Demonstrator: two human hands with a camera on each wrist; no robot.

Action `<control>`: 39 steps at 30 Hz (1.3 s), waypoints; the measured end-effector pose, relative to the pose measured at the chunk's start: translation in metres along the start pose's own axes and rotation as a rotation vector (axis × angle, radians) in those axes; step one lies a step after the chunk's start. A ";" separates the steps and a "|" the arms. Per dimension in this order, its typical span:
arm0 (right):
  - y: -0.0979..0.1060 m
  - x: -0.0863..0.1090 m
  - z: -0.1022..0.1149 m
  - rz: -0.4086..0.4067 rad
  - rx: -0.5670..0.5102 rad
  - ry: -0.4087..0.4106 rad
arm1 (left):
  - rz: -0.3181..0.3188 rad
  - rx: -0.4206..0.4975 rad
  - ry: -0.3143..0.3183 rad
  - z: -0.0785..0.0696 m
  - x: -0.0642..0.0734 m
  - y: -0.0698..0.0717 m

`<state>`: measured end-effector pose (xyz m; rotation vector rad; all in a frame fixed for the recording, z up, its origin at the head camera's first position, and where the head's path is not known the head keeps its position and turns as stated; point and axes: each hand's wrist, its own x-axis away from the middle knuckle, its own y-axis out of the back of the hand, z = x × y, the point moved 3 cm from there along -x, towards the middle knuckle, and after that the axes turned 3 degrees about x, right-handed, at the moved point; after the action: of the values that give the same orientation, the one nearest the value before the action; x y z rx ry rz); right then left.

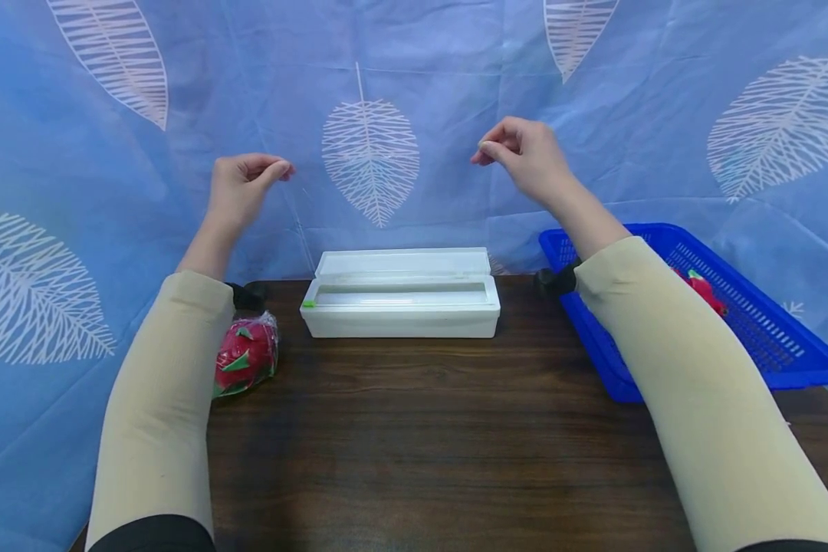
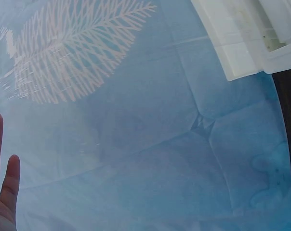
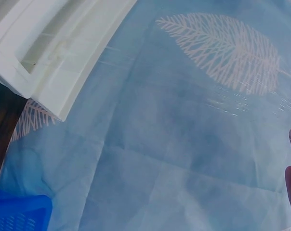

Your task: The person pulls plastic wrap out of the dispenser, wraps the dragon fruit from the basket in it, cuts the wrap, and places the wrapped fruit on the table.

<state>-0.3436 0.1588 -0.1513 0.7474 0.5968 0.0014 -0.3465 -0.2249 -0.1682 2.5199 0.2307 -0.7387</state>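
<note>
Both hands are raised in front of the blue cloth, above and to either side of a white cling film dispenser (image 1: 403,322) whose lid stands tipped back. Thumb and fingertips of the left hand (image 1: 241,188) pinch one corner of a transparent sheet of cling film (image 3: 232,107). On the other side the right hand (image 1: 527,157) pinches the film in the same way. The sheet spans the space between the hands; only glints and faint creases show it. In the wrist views, just some fingers appear at the edge.
A dragon fruit (image 1: 247,353) wrapped in clear film lies left of the dispenser, partly behind the left sleeve. To the right, a blue plastic basket (image 1: 800,374) holds a red dragon fruit (image 1: 708,291), partly covered by the right sleeve. Beneath is a dark wooden table (image 1: 441,445).
</note>
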 end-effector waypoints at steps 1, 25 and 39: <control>0.001 0.000 0.001 -0.001 -0.005 -0.002 | -0.003 0.006 -0.001 -0.002 -0.001 0.000; 0.026 -0.011 0.025 -0.072 0.007 0.070 | -0.047 0.106 -0.085 -0.027 -0.013 0.019; 0.037 -0.016 0.036 -0.121 -0.063 0.109 | -0.089 0.202 -0.123 -0.046 -0.010 0.026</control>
<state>-0.3306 0.1599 -0.0987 0.6516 0.7418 -0.0510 -0.3265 -0.2240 -0.1189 2.6547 0.2376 -0.9935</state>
